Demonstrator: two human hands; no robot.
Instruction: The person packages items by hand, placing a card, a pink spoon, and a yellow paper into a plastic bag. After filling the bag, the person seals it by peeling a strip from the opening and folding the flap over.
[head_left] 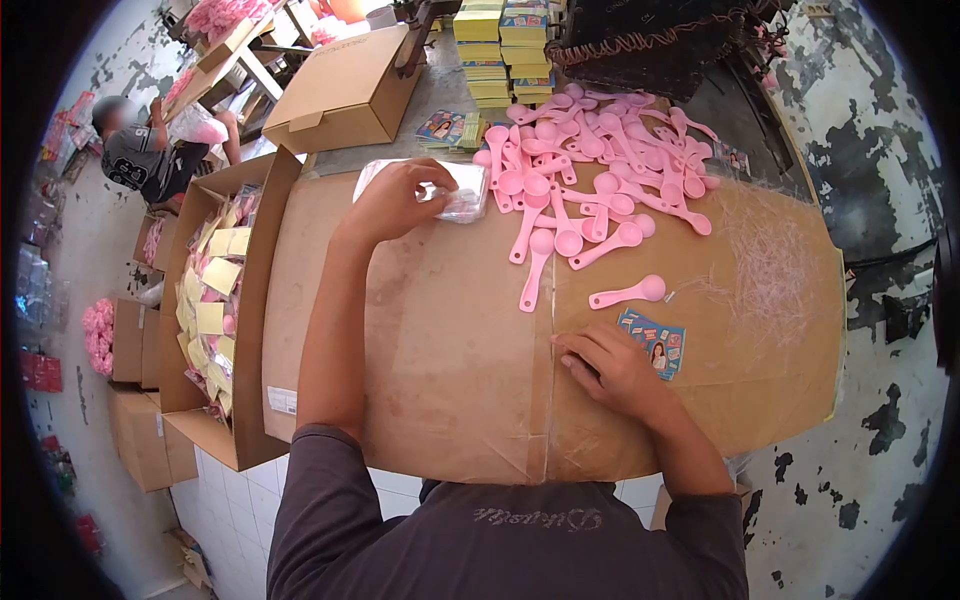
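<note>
My left hand (408, 200) is at a stack of clear plastic bags (468, 203) near the back of the cardboard-covered table (450, 330). Its thumb and forefinger are pinched together at the plastic. My right hand (610, 368) rests over the cardboard, fingers loosely curled, beside a few blue printed cards (658, 343); whether anything is under its fingers is hidden. One pink spoon (630, 292) lies just beyond that hand. A large heap of pink spoons (600, 150) spreads across the back of the table.
An open carton (250, 420) of packed items with yellow cards stands at the left. Stacks of cards (483, 55) and a closed box (340, 90) are at the back. Clear plastic strips (775, 270) lie at the right. A seated person (150, 155) is far left.
</note>
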